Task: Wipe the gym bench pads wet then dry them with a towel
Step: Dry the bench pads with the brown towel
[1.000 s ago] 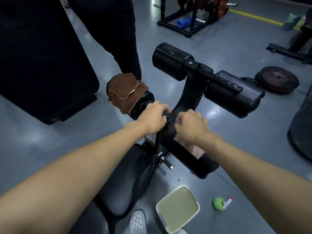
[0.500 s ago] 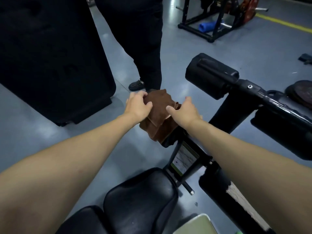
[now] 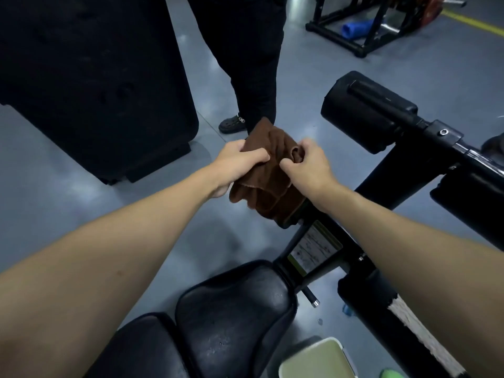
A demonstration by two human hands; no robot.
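Observation:
A brown towel (image 3: 268,184) is bunched between both my hands above the left roller pad of the black gym bench. My left hand (image 3: 237,165) grips its left side and my right hand (image 3: 306,165) pinches its upper right fold. The pad under the towel is mostly hidden. The black seat pad (image 3: 234,315) lies below, near my forearms. A large upper roller pad (image 3: 362,113) sticks out to the right, on the black frame (image 3: 447,137). A pale cloth (image 3: 414,326) lies over the lower right roller pad.
A person in black trousers and dark shoes (image 3: 231,124) stands just beyond the towel. A big black padded block (image 3: 95,77) fills the upper left. A white basin of greenish liquid (image 3: 316,358) sits on the grey floor at the bottom. A rack with a blue roll (image 3: 357,28) stands far back.
Both hands left the frame and the pale cloth on the lower right pad, moved to the brown towel on the left roller and closed on it. The view shifted left and closer.

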